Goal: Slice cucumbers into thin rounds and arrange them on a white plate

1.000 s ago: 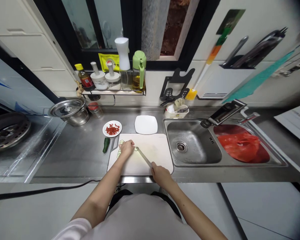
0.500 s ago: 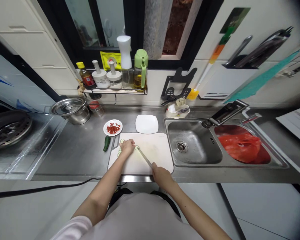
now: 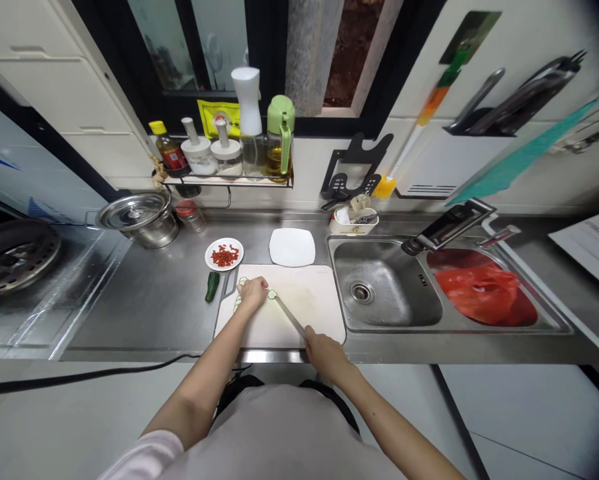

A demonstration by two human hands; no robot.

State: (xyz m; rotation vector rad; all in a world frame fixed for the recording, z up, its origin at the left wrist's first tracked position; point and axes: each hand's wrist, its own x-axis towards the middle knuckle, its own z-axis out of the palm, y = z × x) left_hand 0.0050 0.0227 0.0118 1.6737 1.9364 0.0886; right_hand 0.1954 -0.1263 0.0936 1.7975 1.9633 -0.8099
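Note:
A white cutting board lies on the steel counter in front of me. My left hand rests curled on pale green cucumber slices at the board's left end, fingers pressed down on the piece being cut. My right hand is closed round the handle of a knife, whose blade tip sits by a slice right next to my left fingers. A dark green cucumber piece lies on the counter just left of the board.
Behind the board sit a small plate of chopped red chilli and a white square plate. A double sink with a red bag is at right. A lidded pot and a condiment shelf stand at the back left.
Both hands stay at the board's left end; the knife keeps its place by the left fingers. The view has shifted slightly.

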